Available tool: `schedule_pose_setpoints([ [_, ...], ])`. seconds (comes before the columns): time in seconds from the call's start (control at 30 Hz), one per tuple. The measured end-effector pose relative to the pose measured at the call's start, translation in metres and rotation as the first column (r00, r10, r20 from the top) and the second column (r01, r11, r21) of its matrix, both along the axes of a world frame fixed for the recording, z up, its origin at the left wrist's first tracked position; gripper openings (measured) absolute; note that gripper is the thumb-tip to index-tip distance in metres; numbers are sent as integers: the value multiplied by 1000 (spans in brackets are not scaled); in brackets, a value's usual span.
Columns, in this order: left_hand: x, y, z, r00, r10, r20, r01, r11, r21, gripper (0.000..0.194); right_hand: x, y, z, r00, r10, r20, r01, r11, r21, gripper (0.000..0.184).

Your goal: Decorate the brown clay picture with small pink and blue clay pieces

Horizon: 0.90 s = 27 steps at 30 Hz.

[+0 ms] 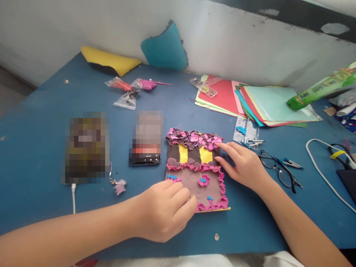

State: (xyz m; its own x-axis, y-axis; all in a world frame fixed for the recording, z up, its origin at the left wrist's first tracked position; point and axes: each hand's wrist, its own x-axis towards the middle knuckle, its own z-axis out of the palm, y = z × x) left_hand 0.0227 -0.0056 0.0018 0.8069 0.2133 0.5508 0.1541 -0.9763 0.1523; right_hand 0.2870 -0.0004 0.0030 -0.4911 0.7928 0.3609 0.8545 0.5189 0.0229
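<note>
A clay-covered panel [191, 178] lies flat on the blue table. Its top band is dark with pink and purple petal shapes, yellow and dark blocks come below, and a mauve field is framed by a pink ruffled border. Small blue clay bits [210, 198] sit on pink pieces in that field. My left hand [164, 211] is closed over the panel's lower left corner, fingers curled inward; whatever they pinch is hidden. At the upper right edge, my right hand [239, 163] rests thumb and index finger, spread apart, against the panel.
Left of the panel are a phone [147, 159] and a blurred device on a white cable [73, 196] with a pink charm [120, 187]. To the right lie eyeglasses [278, 170], scissors [290, 162] and a clear case [246, 129]. Coloured paper [222, 98] and clay packets [147, 84] are behind.
</note>
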Motion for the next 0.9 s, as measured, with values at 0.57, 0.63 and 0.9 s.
schedule_pose_setpoints([
  [0.57, 0, 0, -2, 1000, -2, -15, 2, 1000, 3, 18, -1, 0, -1, 1000, 12, 14, -12, 999, -41, 24],
  [0.63, 1, 0, -2, 1000, 2, -14, -2, 1000, 2, 19, -1, 0, -1, 1000, 13, 13, -12, 999, -44, 24],
  [0.9, 1, 1, -2, 1000, -2, -14, 2, 1000, -3, 20, -2, 0, -2, 997, 37, 66, -37, 999, -7, 23],
])
